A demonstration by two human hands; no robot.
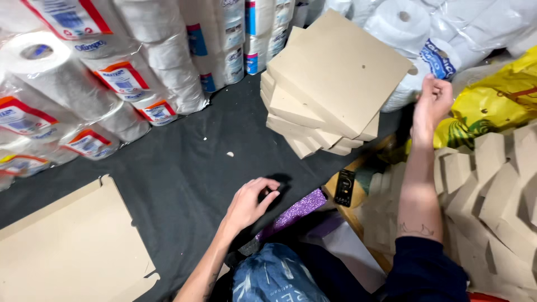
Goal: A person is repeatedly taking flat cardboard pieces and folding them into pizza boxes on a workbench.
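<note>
A leaning stack of folded brown cardboard boxes (pixel 330 89) stands on the dark floor covering (pixel 184 162). My right hand (pixel 430 103) is raised just right of the stack's top box, fingers curled, with nothing visibly in it. My left hand (pixel 250 202) rests low on the dark covering near my knee, fingers loosely bent and apart, holding nothing. Next to it lies a glittery purple item (pixel 299 210).
Wrapped paper rolls (pixel 112 72) are piled along the left and back. A flat cardboard sheet (pixel 67 246) lies at lower left. More folded boxes (pixel 492 190) stand in a row at right, beside a yellow bag (pixel 498 100). A small black device (pixel 344 188) lies on wood.
</note>
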